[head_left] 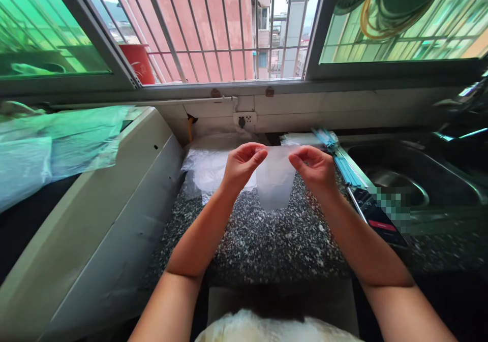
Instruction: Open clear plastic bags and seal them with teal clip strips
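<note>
A small translucent white plastic bag (277,182) hangs between my two hands above the speckled countertop (267,245). My left hand (246,165) pinches its upper left corner between thumb and fingers. The upper right corner is pinched by my right hand (313,168) in the same way. The top edge is stretched roughly straight, and the lower part narrows downward. Behind my left hand lies a heap of clear plastic bags (211,164). Beyond my right hand are a clear packet (301,138) and a bundle of thin blue strips (345,169).
A phone (377,217) lies on the right, beside the sink (438,164) holding a metal bowl. On the left stands a white appliance (110,205) with plastic sheets (76,138) on top. A wall socket (245,119) and barred window (213,32) are behind the counter.
</note>
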Motion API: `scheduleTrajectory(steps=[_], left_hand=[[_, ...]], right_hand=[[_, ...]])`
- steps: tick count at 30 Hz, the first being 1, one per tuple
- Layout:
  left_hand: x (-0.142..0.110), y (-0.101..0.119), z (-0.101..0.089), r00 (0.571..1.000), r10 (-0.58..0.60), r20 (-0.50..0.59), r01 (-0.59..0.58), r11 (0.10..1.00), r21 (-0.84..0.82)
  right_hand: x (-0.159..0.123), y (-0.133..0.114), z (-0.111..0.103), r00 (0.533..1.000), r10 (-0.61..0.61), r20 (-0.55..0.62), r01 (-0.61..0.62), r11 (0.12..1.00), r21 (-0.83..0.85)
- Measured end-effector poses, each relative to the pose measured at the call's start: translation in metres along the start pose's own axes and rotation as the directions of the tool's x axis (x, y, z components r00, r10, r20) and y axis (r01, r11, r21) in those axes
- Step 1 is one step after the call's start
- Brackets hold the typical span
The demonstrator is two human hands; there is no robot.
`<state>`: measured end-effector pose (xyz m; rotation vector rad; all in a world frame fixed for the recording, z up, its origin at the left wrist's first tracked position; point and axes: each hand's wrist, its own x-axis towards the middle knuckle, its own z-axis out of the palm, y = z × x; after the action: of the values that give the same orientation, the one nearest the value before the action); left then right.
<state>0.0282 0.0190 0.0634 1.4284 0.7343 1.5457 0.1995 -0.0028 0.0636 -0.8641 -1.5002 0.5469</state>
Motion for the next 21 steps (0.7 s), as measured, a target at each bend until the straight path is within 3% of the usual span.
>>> scheduleTrajectory(steps=[6,14,21], left_hand=[[-0.001,0.002,0.001,0.997,0.063,-0.051,-0.062,0.998,0.016],[-0.012,0.003,0.009,0.994,0.08,0.068,-0.088,0.989,0.122],[-0.013,-0.001,0.01,0.985,0.126,0.115,-0.144,0.976,0.164]], right_hand=[[-0.001,-0.001,0.002,0.999,0.016,0.034,-0.014,0.999,-0.051],[-0.002,-0.005,-0.001,0.989,0.054,0.139,-0.045,0.997,-0.066],[-0.004,-0.006,0.002,0.994,0.047,0.094,-0.04,0.997,-0.071]])
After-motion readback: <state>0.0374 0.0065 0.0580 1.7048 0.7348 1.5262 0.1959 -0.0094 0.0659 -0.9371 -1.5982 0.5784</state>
